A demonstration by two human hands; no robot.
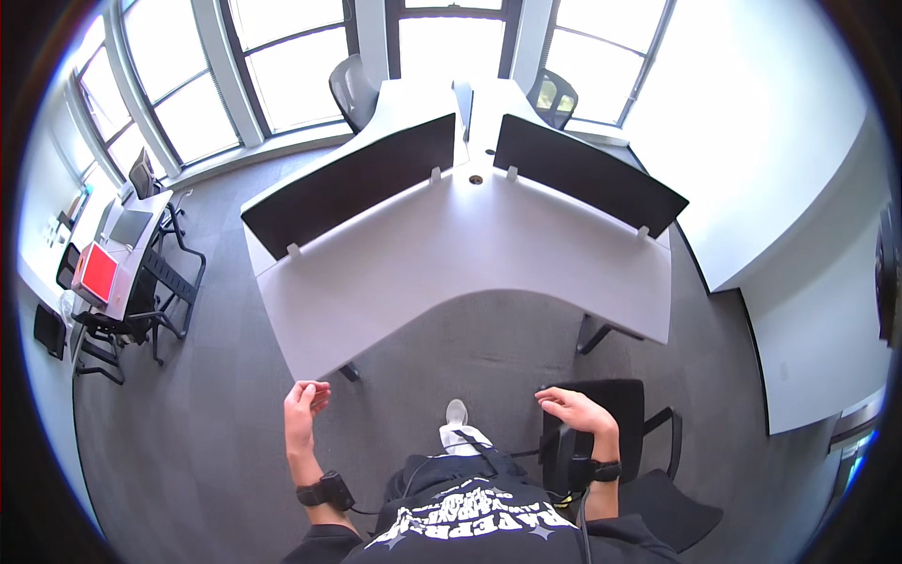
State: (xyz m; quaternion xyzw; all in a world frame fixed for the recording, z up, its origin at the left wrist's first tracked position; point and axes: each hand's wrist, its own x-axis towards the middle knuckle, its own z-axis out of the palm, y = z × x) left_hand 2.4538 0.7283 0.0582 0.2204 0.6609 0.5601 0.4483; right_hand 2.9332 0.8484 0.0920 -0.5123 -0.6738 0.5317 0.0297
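Note:
My left hand [305, 400] hangs in the air just off the near left corner of the white desk [404, 273]. Its fingers are loosely bent, and nothing shows in them. My right hand [577, 410] is raised over the seat side of a black office chair [611, 399], with fingers stretched toward the left and no object in them. A black band with a small box [326, 491] is strapped round my left wrist, and another black band [598, 470] sits on my right one. Cables run from the bands across my black shirt.
Two dark divider panels [362, 183] [590, 177] stand along the angled desk. Grey chairs [353, 94] [554, 96] are behind it by the windows. At the far left, a side table carries a red-topped box [98, 273] and a laptop [130, 227]. White walls [742, 160] bound the right.

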